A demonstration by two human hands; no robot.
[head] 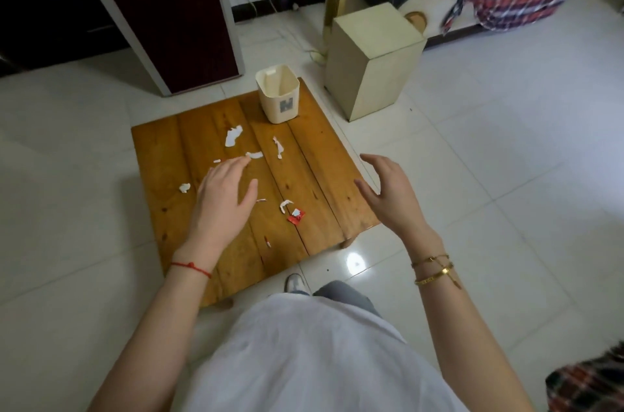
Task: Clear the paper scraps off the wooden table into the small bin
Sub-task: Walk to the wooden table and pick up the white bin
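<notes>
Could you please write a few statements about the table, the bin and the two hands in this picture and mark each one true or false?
1. The small bin stands upright on the wooden table, near its far edge. True.
2. The left hand is closed around a bundle of scraps. False: its fingers are spread, reaching toward a white scrap at its fingertips.
3. The right hand is open and holds nothing. True.
4. All the scraps are plain white. False: a red and white scrap lies near the table's near right part.
5. The bin lies tipped on the floor. False: it is upright on the table.
</notes>
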